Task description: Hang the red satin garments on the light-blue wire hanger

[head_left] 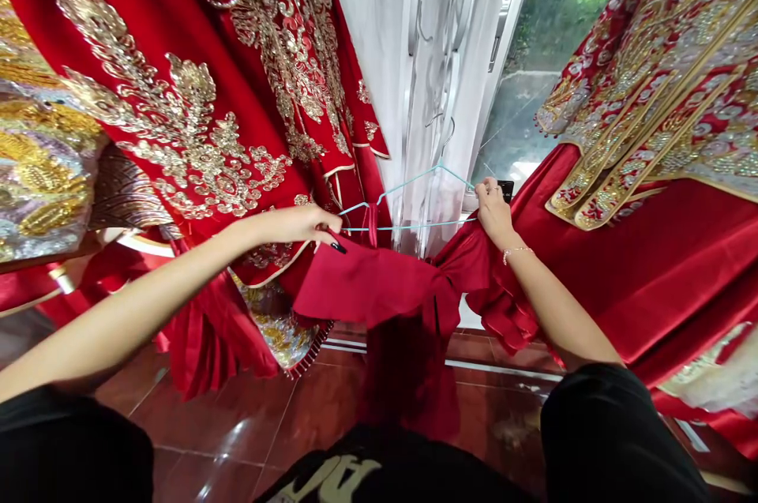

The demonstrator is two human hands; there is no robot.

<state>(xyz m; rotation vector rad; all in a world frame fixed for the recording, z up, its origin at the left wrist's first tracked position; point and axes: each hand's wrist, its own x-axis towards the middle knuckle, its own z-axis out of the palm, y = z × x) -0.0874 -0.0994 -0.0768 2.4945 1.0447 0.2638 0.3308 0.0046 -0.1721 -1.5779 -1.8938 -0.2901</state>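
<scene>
So, left gown: a red gown (178, 108) hangs heavy with gold embroidery, beside a gold-and-silver embroidered panel (41, 187).
Left hand: the left hand (290, 225) has its fingers together and curled at the left end of the hanger's lower bar, over the cloth's upper edge; I cannot tell whether they clamp it.
Hanger: a teal wire hanger (408, 199) sits hook up, about level, before a white curtain (367, 13).
Cloth: a red satin garment (379, 290) sags between both hands, above a glossy tiled floor (237, 424). It looks light, soft and slippery, apt to slide off thin wire, so the gathered top edge seems the surest place to hold.
Right hand: the right hand (494, 211) has its fingers pinched together on a bunched fold of satin at the hanger's right end, with a bracelet (515, 253) on the wrist.
Right gown: another embroidered red gown (651, 92) hangs before a window (533, 29).
</scene>
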